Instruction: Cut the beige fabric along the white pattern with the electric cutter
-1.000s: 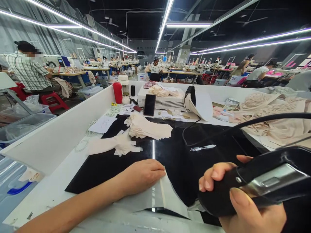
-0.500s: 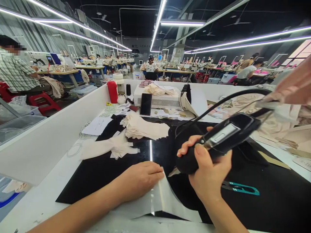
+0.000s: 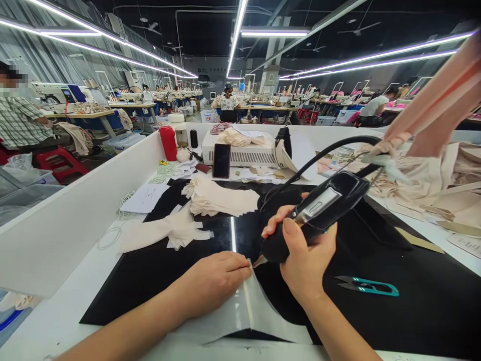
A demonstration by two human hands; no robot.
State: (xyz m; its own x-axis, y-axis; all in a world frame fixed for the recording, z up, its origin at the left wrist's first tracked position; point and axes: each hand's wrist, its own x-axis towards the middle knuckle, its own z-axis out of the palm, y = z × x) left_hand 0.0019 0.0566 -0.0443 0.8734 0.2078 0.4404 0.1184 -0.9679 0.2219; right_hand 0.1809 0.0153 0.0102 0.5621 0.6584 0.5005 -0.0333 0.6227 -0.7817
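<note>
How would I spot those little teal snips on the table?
Start at the black mat covering the white worktable. On its near right part, right of the right hand gripping the black corded tool, lie the thread snips. They are the only teal thing there, lying flat and untouched.

The tool's tip (image 3: 260, 260) pokes out below the right hand (image 3: 306, 260), too small to tell its shape. The left hand (image 3: 212, 283) lies flat on a pale sheet (image 3: 251, 313), hiding the part beneath its palm; the sheet's near edge blurs into the white table rim (image 3: 56, 321). The cord (image 3: 319, 155) runs up behind the tool and vanishes behind a co-worker's arm (image 3: 436, 100), itself cut off at the upper right edge. Both forearms leave the picture at the bottom.
</note>
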